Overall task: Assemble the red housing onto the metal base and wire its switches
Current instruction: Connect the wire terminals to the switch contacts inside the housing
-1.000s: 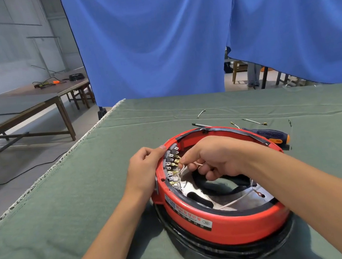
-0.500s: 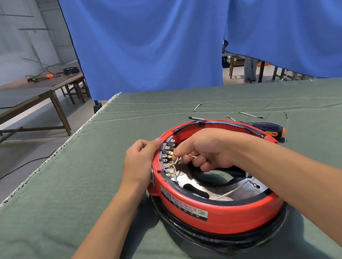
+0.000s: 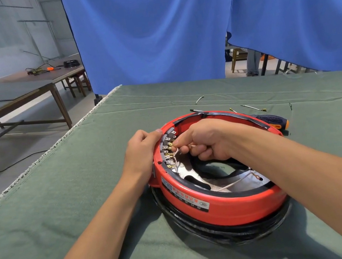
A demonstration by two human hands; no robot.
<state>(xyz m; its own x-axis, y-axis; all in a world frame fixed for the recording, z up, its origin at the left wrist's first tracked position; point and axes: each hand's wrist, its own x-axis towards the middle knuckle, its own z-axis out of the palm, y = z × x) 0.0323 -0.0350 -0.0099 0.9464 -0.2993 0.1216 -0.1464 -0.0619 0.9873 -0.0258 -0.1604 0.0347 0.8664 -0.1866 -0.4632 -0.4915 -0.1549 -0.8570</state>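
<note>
The red housing [image 3: 221, 206] is seated on the table [image 3: 65, 200], steadied at its rim by the left hand [image 3: 144, 149]. A thin white wire [image 3: 176, 150] — limp, easily kinked — is pinched near its terminal by the right hand [image 3: 205, 142]; holding close behind the connector is advised.

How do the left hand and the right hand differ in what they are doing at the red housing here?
The left hand grips the outer rim of the red housing, while the right hand reaches inside the ring. The left hand holds no wire; the right hand pinches a thin white wire at the switch terminals. The left hand braces from outside; the right hand's fingertips point at the brass tabs. Both work at the housing's left side.
</note>
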